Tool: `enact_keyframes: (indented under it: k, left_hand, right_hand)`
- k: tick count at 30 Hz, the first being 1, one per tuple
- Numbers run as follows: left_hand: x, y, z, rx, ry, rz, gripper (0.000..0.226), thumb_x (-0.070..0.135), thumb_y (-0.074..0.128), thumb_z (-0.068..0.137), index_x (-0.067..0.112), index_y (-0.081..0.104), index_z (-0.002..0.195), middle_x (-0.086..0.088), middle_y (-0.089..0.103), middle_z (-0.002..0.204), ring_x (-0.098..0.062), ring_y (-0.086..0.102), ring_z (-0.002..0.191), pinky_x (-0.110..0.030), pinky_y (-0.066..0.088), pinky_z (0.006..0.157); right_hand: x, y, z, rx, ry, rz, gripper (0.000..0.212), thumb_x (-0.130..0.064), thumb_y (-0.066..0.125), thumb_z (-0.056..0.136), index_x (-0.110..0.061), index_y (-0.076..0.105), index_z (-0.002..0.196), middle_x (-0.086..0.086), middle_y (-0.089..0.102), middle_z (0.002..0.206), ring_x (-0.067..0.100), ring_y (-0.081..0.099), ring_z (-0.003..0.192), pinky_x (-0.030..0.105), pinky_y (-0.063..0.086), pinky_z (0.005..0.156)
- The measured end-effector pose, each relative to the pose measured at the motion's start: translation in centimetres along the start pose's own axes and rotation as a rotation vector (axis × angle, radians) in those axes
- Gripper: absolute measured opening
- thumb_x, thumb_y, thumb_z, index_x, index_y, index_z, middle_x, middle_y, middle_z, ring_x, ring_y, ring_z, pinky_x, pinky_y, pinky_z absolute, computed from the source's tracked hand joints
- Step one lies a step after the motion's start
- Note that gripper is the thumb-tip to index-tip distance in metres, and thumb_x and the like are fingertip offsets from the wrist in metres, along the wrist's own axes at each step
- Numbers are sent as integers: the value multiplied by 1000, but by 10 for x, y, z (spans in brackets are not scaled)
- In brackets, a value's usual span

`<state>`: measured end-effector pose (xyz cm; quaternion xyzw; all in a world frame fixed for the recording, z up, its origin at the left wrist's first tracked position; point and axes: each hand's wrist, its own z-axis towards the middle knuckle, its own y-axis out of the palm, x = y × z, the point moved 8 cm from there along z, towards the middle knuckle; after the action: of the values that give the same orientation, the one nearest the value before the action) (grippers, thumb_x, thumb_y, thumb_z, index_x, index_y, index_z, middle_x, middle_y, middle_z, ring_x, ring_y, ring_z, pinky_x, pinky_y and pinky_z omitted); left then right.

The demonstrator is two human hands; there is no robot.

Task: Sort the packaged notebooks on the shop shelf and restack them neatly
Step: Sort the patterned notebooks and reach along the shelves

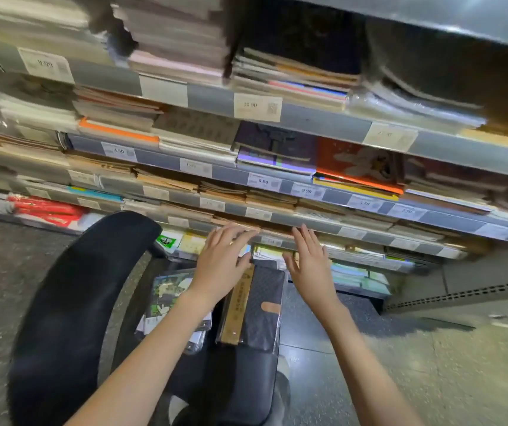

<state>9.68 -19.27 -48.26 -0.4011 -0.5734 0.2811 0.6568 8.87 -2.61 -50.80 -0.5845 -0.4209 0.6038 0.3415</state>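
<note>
Both hands reach toward a low shelf edge [277, 221] with fingers spread and nothing held. My left hand [223, 259] hovers at the shelf front, fingertips near a brown kraft notebook stack [237, 221]. To its right, my right hand [309, 262] is raised with its fingertips at the same shelf edge. Below the hands, a dark packaged notebook [263, 305] with a gold band lies on a black chair seat. A clear-wrapped green and white notebook pack [166, 299] lies to its left on the seat.
A black chair backrest [71, 302] curves in front of me at the left. Tiered shelves above hold many notebook stacks, including an orange-covered stack [357, 173], with price tags [263, 181] along the rails. Grey floor [461, 364] lies to the right.
</note>
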Motion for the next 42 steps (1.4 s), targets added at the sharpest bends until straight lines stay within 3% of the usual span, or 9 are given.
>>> enact_keyframes:
  k: [5, 9, 16, 20, 25, 28, 34, 38, 42]
  left_hand:
    - [-49, 76, -46, -116, -151, -13, 45, 27, 46, 95, 27, 38, 139, 5, 38, 140, -17, 26, 134, -33, 22, 110]
    - [-71, 130, -78, -222, -252, -71, 47, 24, 46, 94, 23, 36, 141, 2, 36, 143, -17, 27, 134, -31, 26, 107]
    - [-96, 201, -110, -300, -400, -272, 56, 17, 56, 90, 21, 34, 141, 2, 31, 143, -18, 38, 128, -37, 39, 104]
    - [-106, 225, -111, -282, -449, -350, 70, 18, 63, 86, 25, 26, 145, 4, 16, 150, -16, 28, 136, -34, 33, 110]
    - [-120, 255, -124, -415, -583, -431, 107, 18, 75, 77, 50, -6, 139, 2, -18, 154, -25, 1, 144, -41, 15, 114]
    - [-125, 265, -131, -419, -626, -495, 116, 11, 77, 73, 63, -10, 129, -3, -10, 155, -27, 2, 144, -47, 14, 114]
    - [-125, 270, -127, -385, -652, -454, 116, 8, 74, 75, 63, -13, 128, -4, 4, 153, -23, 17, 141, -40, 23, 111]
    - [-127, 270, -126, -390, -672, -493, 117, 10, 76, 74, 57, -11, 137, -9, 5, 154, -23, 18, 141, -38, 26, 109]
    - [-127, 270, -122, -376, -685, -523, 114, 9, 77, 73, 52, -4, 141, -9, 21, 147, -13, 37, 126, -29, 36, 100]
  right_hand:
    - [34, 89, -26, -199, 80, 33, 58, -33, 43, 97, -16, 19, 148, 2, 10, 157, 19, 4, 145, 43, 8, 118]
    - [61, 144, -40, -301, 141, 54, 66, -38, 48, 95, -19, 16, 149, 1, 6, 158, 22, 7, 145, 45, 13, 117]
    - [102, 200, -27, -346, 250, 184, 80, -42, 58, 88, -22, 10, 149, -1, -1, 158, 27, 12, 144, 46, 19, 115]
    - [113, 216, -12, -335, 248, 196, 84, -42, 60, 86, -19, 9, 149, 4, 0, 158, 28, 11, 144, 47, 22, 115]
    - [118, 232, 2, -348, 238, 262, 89, -29, 66, 84, -21, 7, 149, 0, -9, 158, 26, 8, 145, 46, 25, 114]
    - [122, 237, 12, -392, 281, 377, 96, -20, 72, 78, -21, 7, 149, 1, -16, 156, 25, 7, 144, 44, 26, 111]
    - [130, 242, 31, -512, 244, 395, 108, -25, 82, 66, -18, 13, 148, 6, -9, 157, 26, 2, 144, 41, 15, 115]
    - [131, 251, 48, -623, 163, 271, 119, -41, 84, 58, -24, 8, 149, 8, -7, 157, 33, -1, 143, 52, 13, 114]
    - [130, 258, 61, -729, 132, 161, 126, -49, 84, 55, -28, 2, 148, 8, -1, 157, 37, -3, 142, 57, 10, 112]
